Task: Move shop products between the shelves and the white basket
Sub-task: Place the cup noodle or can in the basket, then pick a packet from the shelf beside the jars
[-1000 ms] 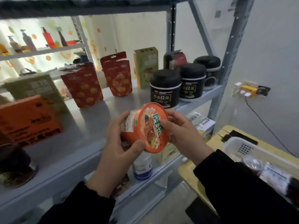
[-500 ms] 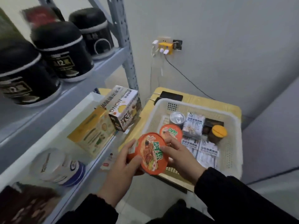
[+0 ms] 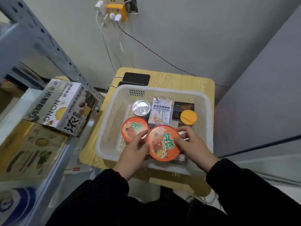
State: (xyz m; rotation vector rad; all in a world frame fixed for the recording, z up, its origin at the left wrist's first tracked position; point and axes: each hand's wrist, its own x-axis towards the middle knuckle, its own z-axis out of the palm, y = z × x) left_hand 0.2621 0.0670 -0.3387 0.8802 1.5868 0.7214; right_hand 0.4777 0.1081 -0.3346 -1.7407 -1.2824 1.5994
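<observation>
Left hand & right hand grip an orange noodle cup, lid up w/ green lettering, over the white basket, prob. not touching its floor; 1 matching cup beside.

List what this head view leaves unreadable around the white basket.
Head view only:
- noodle cup: only the lid shows; wall and base are hidden by the lid, left hand and right hand.
- white basket: near right corner contents are covered by the cup and right hand.
- dark box: print too dim to read.
- blue tub, lower left: blurred, cut by the frame edge.
</observation>
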